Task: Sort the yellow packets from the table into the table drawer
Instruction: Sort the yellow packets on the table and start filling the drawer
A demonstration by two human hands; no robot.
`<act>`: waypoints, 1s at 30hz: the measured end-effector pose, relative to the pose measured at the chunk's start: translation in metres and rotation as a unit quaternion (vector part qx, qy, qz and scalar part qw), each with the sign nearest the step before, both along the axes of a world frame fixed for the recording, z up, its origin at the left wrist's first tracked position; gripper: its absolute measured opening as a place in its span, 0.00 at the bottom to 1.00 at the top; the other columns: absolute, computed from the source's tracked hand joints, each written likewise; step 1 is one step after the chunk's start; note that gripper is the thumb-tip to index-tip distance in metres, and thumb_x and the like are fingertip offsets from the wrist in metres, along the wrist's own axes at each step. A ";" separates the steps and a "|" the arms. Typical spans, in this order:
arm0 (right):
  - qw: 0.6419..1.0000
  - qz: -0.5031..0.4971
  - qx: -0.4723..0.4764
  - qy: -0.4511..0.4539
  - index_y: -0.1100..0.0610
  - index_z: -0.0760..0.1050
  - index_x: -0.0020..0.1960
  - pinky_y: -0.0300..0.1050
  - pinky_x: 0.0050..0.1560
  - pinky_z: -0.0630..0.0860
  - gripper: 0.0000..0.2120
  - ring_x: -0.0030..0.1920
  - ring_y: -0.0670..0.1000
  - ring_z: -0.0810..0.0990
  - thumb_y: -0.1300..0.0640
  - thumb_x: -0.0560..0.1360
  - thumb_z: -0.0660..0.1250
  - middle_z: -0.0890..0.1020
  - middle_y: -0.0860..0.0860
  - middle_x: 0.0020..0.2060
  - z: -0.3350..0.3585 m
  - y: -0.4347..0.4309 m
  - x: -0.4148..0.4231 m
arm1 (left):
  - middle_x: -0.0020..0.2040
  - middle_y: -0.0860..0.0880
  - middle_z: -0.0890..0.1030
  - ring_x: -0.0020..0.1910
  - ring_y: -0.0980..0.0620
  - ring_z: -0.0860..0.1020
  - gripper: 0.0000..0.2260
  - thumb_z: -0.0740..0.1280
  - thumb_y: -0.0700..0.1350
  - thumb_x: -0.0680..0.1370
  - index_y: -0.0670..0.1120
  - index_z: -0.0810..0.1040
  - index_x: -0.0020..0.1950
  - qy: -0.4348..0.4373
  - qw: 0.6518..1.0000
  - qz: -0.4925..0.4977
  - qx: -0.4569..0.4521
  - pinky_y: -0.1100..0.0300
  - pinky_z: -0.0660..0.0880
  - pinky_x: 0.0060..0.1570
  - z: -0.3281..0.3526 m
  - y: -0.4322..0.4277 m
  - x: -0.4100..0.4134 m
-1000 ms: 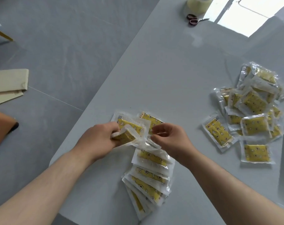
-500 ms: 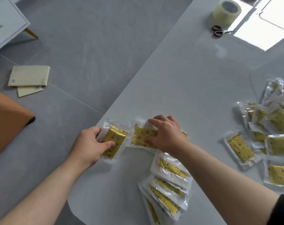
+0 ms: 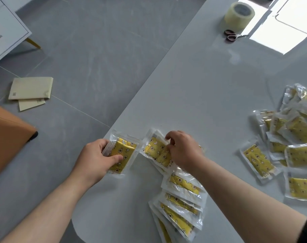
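Observation:
On the grey table [image 3: 193, 88], near its left corner, my left hand [image 3: 95, 158] grips a yellow packet [image 3: 123, 151] in clear wrap, thumb on top. Just to its right my right hand [image 3: 182, 149] pinches the top packet [image 3: 156, 151] of a fanned row of packets [image 3: 182, 199] that runs toward me. A loose heap of the same yellow packets [image 3: 289, 142] lies at the right edge of the view. No drawer is visible.
A tape roll [image 3: 239, 14] and scissors [image 3: 232, 35] sit at the table's far end. Left of the table is grey floor with beige envelopes [image 3: 31, 90], an orange seat [image 3: 7, 135] and a white cabinet corner [image 3: 3, 32].
My left hand has drawn one packet out of the row to the left, near the table corner. My right hand has come down onto the row's top packet and closed its fingers on it.

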State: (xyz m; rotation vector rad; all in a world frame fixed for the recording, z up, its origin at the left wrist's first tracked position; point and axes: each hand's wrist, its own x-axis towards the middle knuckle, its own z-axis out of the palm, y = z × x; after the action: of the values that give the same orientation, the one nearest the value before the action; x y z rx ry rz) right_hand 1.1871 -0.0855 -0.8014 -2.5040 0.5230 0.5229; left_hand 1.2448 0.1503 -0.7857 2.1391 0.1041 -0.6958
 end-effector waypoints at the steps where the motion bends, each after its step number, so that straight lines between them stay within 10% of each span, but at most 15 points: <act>1: 0.999 0.007 -0.026 -0.019 0.52 0.71 0.69 0.43 0.55 0.70 0.17 0.59 0.51 0.72 0.58 0.80 0.62 0.75 0.48 0.59 0.001 0.002 -0.002 | 0.41 0.54 0.84 0.39 0.55 0.83 0.14 0.78 0.37 0.68 0.54 0.79 0.43 0.001 1.000 0.002 -0.001 0.62 0.79 0.39 -0.001 0.000 -0.001; 8: 0.996 0.045 -0.079 0.017 0.50 0.71 0.67 0.47 0.67 0.64 0.31 0.64 0.54 0.68 0.34 0.71 0.67 0.72 0.49 0.64 -0.001 0.017 -0.006 | 0.39 0.53 0.85 0.36 0.56 0.84 0.13 0.77 0.35 0.68 0.51 0.80 0.43 0.010 1.000 0.018 -0.007 0.59 0.81 0.39 -0.003 0.003 -0.005; 16: 0.999 0.003 -0.046 0.021 0.50 0.75 0.60 0.46 0.63 0.66 0.21 0.61 0.53 0.68 0.41 0.71 0.71 0.71 0.48 0.59 -0.001 0.009 0.003 | 0.41 0.52 0.85 0.40 0.53 0.84 0.13 0.77 0.36 0.69 0.51 0.80 0.45 0.007 1.000 0.011 -0.008 0.61 0.79 0.39 -0.001 0.005 -0.001; 22: 0.972 -0.210 0.099 -0.046 0.50 0.70 0.46 0.44 0.32 0.70 0.11 0.34 0.48 0.73 0.54 0.72 0.73 0.75 0.47 0.40 0.018 -0.022 -0.016 | 0.34 0.55 0.83 0.34 0.60 0.81 0.10 0.78 0.36 0.68 0.50 0.82 0.39 0.015 0.992 -0.126 0.031 0.63 0.77 0.36 0.004 -0.013 -0.005; 30: 0.903 -0.385 0.153 -0.115 0.55 0.74 0.47 0.49 0.38 0.79 0.15 0.38 0.55 0.81 0.60 0.67 0.78 0.83 0.54 0.41 0.032 -0.072 -0.064 | 0.30 0.49 0.76 0.32 0.54 0.73 0.05 0.75 0.38 0.68 0.44 0.81 0.39 0.006 0.918 -0.390 0.075 0.59 0.71 0.35 0.001 -0.086 0.032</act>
State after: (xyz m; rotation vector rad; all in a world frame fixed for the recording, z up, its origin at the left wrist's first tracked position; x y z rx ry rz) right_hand 1.1231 -0.1573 -0.7699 -1.8187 1.1516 -0.0081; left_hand 1.2769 0.0644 -0.7848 2.3043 -0.7543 -1.1778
